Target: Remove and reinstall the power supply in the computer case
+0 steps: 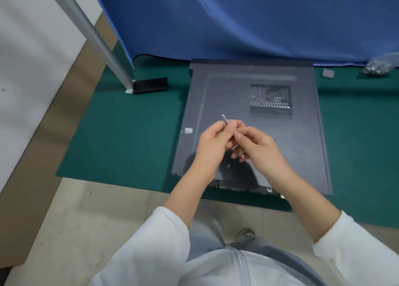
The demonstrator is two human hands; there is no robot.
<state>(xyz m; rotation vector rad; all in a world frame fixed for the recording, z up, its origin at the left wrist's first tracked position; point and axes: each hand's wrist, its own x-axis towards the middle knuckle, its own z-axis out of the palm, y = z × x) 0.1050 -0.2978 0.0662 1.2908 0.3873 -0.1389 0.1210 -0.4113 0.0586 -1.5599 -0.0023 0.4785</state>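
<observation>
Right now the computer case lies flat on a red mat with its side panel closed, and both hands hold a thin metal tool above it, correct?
Not quite: the mat is green, not red, as the head view shows. The computer case does lie flat with its side panel closed, and the left hand and right hand hold the thin metal tool above it.

Left hand (pixel 213 143) and right hand (pixel 257 147) meet, each grip pinched closed.

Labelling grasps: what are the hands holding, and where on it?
A thin metal tool, likely a screwdriver bit, held above the case. The left hand pinches it just below the tip; the right hand holds its lower end, mostly hidden.
</observation>
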